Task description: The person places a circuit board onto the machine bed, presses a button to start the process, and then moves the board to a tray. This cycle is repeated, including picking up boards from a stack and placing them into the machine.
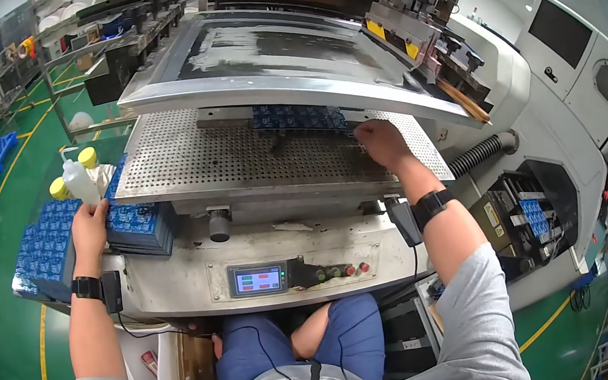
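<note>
On the left, my left hand (89,228) is at the stacks of blue patterned panels, below a white squeeze bottle (79,181). Its thumb and fingertips look apart, and no held thing shows between them. One panel stack (46,250) stands left of this hand, another stack (140,231) to its right. My right hand (384,143) is curled closed over the perforated metal table (232,150), close to the right end of a blue patterned panel (298,118). Whatever its fingers pinch is hidden. Above the table is a metal-framed printing screen (286,89) smeared with grey paste.
A control panel with a small screen (257,279) and buttons faces me. Yellow-lidded jars (87,157) stand near the bottle. At right are a ribbed hose (483,153) and an open machine bay (534,218) with a blue panel inside. A wooden-handled tool (463,101) lies by the frame's right edge.
</note>
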Demonstrator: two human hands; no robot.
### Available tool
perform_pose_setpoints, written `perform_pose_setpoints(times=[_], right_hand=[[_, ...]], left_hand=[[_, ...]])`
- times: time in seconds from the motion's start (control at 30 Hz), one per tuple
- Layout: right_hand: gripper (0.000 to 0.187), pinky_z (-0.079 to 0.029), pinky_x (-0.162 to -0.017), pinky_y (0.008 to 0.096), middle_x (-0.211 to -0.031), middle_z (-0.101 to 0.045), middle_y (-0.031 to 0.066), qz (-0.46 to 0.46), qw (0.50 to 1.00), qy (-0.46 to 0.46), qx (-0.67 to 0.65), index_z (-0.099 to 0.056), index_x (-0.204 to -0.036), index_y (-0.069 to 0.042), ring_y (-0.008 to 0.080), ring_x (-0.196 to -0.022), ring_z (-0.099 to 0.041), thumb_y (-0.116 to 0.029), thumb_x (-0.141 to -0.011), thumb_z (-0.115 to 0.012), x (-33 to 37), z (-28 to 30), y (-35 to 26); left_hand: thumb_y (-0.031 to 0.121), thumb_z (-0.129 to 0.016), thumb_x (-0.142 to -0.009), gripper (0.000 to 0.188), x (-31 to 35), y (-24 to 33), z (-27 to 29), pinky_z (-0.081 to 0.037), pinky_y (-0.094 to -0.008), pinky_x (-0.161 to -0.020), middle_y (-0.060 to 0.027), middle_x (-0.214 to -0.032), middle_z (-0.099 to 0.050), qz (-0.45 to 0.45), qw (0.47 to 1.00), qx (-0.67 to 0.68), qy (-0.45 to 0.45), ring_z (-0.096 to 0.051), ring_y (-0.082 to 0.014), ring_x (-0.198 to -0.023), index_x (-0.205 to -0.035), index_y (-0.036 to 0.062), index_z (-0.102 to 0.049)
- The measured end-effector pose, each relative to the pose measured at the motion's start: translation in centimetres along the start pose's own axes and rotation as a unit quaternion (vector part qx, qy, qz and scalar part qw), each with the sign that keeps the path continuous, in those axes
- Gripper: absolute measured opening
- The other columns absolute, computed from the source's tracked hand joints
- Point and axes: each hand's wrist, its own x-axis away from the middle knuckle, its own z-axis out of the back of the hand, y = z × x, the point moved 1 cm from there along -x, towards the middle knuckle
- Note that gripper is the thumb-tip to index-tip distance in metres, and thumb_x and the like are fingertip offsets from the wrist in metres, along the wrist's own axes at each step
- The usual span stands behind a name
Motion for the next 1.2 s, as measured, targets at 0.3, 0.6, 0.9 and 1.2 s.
perform_pose_setpoints(times=[0.3, 0.6, 0.9, 1.2], right_hand=[[0.028, -0.046, -0.065, 0.0343, -0.074, -0.067, 0.0106, -0.027, 0.999, -0.019, -0.035, -0.070, -0.090, 0.001, 0.0201, -0.068, -0.062, -0.026, -0.087, -0.062, -3.7, -2.4, 1.1], [0.020, -0.031, -0.044, 0.0284, -0.060, -0.049, 0.0028, -0.076, 0.934, 0.022, -0.348, -0.053, -0.066, -0.009, 0.0132, -0.050, -0.045, -0.017, -0.084, -0.056, -2.8, -1.5, -0.1], [0.010, -0.034, -0.044, 0.0270, -0.066, -0.053, 0.0014, -0.225, 0.882, 0.030, -0.413, -0.057, -0.081, -0.007, 0.0114, -0.050, -0.043, -0.013, -0.087, -0.053, 4.6, 10.4, 12.4], [0.021, -0.038, -0.052, 0.0279, -0.066, -0.052, -0.0022, -0.312, 0.828, 0.040, -0.464, -0.052, -0.073, -0.014, 0.0112, -0.056, -0.045, -0.020, -0.092, -0.055, 9.8, 14.2, 23.2]], left_hand=[[0.028, -0.060, -0.095, 0.028, 0.3, -1.8, 0.4, -0.034, -0.0277, -0.052, 0.0005, -0.065, -0.054, 0.111, 0.962, 0.249, -0.026, -0.042, -0.0082, -0.056, -0.084, 0.0018, -0.065], [0.031, -0.060, -0.094, 0.026, -0.7, -0.9, 4.6, -0.032, -0.0256, -0.043, 0.0040, -0.062, -0.050, 0.117, 0.960, 0.254, 0.014, -0.041, -0.0070, -0.049, -0.088, 0.0059, -0.067], [0.023, -0.062, -0.093, 0.025, 0.9, 4.8, 5.1, -0.041, -0.0268, -0.062, -0.0015, -0.071, -0.059, -0.141, 0.983, 0.093, 0.077, -0.050, -0.0089, -0.066, -0.095, -0.0021, -0.065], [0.023, -0.059, -0.096, 0.025, 4.1, 2.6, 0.3, -0.043, -0.0309, -0.075, -0.0057, -0.088, -0.064, -0.128, 0.962, 0.220, 0.102, -0.054, -0.0141, -0.079, -0.097, -0.0016, -0.061]])
